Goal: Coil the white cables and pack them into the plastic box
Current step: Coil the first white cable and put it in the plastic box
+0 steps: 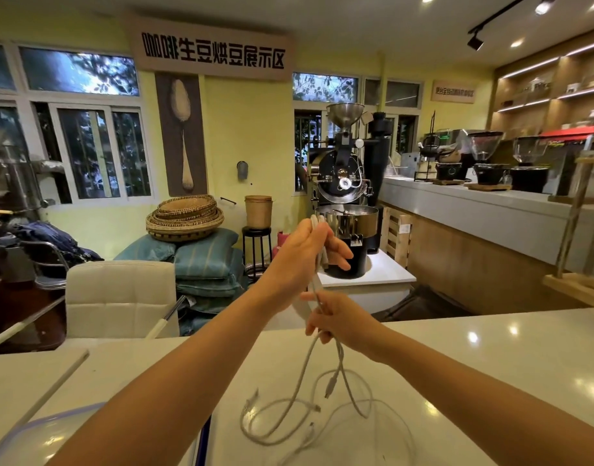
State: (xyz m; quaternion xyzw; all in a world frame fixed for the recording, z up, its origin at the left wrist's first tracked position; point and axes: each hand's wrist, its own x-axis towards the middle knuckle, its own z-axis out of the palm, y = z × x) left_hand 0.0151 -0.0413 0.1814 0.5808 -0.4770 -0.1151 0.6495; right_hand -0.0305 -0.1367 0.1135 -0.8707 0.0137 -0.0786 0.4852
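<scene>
My left hand (307, 252) is raised above the counter and grips the folded top end of the white cables (317, 230). Lower down, my right hand (339, 319) pinches the same strands where they hang taut. Below that hand the cables (299, 398) fall in loose loops and lie tangled on the white counter (490, 364), with plug ends showing. The clear plastic box (47, 428) with a blue rim sits at the lower left, partly hidden under my left forearm.
A white chair (120, 297) stands beyond the counter's far edge. Stacked cushions and woven baskets (184, 218) sit behind it. A coffee roaster (346, 196) and a bar counter with grinders (483, 196) fill the right side.
</scene>
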